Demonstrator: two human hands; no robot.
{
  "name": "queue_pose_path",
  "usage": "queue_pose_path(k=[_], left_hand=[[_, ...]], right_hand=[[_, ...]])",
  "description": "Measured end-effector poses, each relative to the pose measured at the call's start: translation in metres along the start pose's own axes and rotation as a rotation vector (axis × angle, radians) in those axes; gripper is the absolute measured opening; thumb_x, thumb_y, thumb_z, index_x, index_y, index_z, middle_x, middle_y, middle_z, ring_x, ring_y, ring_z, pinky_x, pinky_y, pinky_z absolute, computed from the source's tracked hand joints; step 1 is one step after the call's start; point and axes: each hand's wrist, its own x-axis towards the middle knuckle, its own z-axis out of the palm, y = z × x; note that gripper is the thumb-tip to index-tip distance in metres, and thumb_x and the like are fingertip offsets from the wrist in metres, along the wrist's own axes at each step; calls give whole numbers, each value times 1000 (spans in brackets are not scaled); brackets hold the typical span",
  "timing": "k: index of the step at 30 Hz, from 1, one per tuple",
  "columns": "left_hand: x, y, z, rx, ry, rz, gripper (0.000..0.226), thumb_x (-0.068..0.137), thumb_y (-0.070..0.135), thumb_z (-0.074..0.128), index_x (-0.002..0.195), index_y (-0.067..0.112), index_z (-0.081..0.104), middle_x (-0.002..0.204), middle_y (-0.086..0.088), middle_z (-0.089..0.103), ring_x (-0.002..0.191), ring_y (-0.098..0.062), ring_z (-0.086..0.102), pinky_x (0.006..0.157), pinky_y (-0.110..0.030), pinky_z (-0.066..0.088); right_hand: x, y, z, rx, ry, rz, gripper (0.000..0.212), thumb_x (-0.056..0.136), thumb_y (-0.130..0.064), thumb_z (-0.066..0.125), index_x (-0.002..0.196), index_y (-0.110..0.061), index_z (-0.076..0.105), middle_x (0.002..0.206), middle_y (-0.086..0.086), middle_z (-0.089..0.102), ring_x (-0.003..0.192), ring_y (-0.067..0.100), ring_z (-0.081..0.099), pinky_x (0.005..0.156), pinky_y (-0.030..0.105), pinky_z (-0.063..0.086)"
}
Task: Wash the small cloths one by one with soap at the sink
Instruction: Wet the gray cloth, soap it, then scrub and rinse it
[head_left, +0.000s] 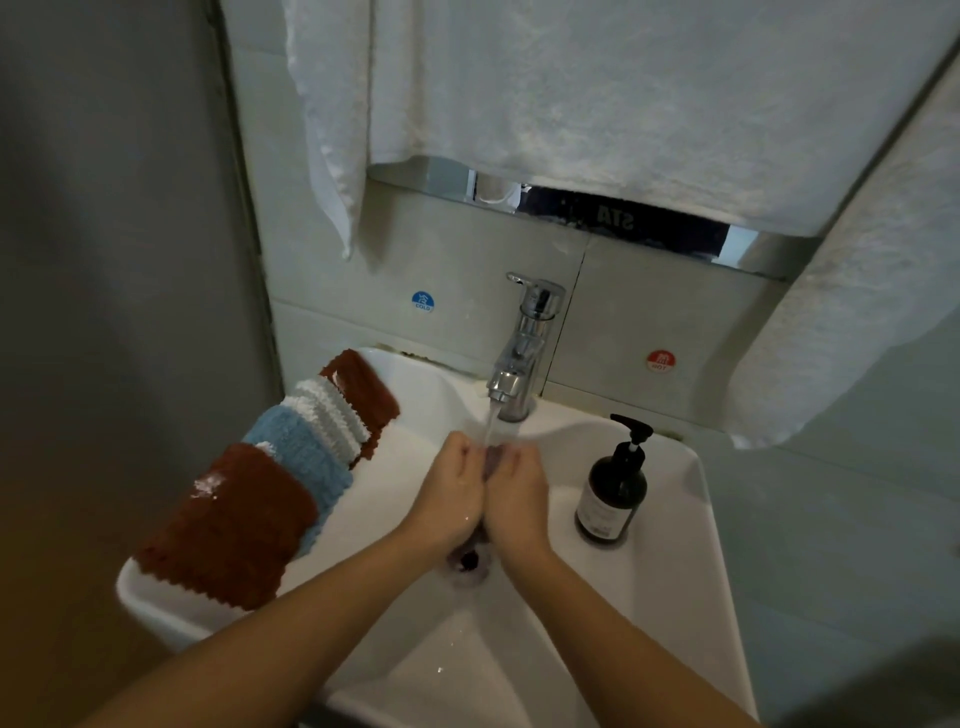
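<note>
Left hand (453, 496): fingers curled round purple cloth (492, 460), under tap stream.
Right hand (515, 492): gripping same cloth, knuckles touching left hand.
Purple cloth: bunched between both hands, over sink (670, 561) drain.
Sink's left rim: brown, blue, white cloths (270, 483), overlapping.
Soap bottle (613, 488): upright, right rim.
Tap (524, 348): running.

bathroom | white sink (670, 545), chrome tap (524, 348), hanging towels (597, 104), soap bottle (610, 493)

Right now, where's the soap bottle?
In the head view, the dark pump bottle stands upright on the sink's right ledge, right of the faucet and just beyond the right hand.
</note>
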Motion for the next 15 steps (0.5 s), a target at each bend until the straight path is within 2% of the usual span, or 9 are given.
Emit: queue_pose_path(k=[2, 3, 7, 10, 13, 15], left_hand=[[11, -8, -13, 56, 67, -20, 18, 104, 21, 40, 95, 8, 49, 89, -8, 58, 81, -16, 58, 73, -29, 50], [15, -10, -19, 72, 55, -38, 18, 103, 22, 41, 97, 7, 50, 92, -9, 59, 84, -19, 59, 77, -33, 50], [29, -11, -24, 200, 23, -71, 18, 103, 24, 42, 99, 9, 50, 89, -4, 56, 88, -20, 55, 82, -37, 46], [39, -3, -35, 311, 76, -65, 20, 102, 27, 46, 113, 11, 50, 98, 0, 55, 99, -20, 55, 87, -34, 44], [43, 28, -46, 237, 152, 114, 28, 102, 21, 47, 129, 14, 47, 116, 0, 53, 102, -14, 51, 84, -26, 38], [46, 60, -49, 164, 124, 289, 35, 102, 15, 44, 137, 21, 43, 121, 1, 51, 104, -12, 53, 79, -21, 39]], right_hand=[[-17, 3, 1, -84, -253, -46, 23, 105, -24, 37, 90, -15, 51, 74, -2, 56, 68, 14, 57, 54, 16, 42], [-20, 3, 0, -97, -312, -71, 23, 105, -25, 36, 89, -16, 51, 74, -3, 55, 66, 10, 55, 53, 13, 41], [-7, 3, -7, 37, -140, -75, 26, 102, -21, 43, 77, -16, 46, 72, -2, 47, 63, 7, 42, 54, 15, 36], [-8, 1, -9, 134, -138, -57, 25, 102, -25, 48, 80, -14, 48, 71, -3, 45, 66, 7, 41, 58, 18, 38], [-7, -6, -15, 176, -130, -61, 23, 100, -23, 52, 81, -10, 51, 69, -2, 46, 61, 3, 44, 57, 14, 38], [-8, -9, -17, 219, -151, -42, 22, 99, -20, 53, 80, -11, 49, 64, -3, 47, 52, -4, 47, 54, 10, 39]])
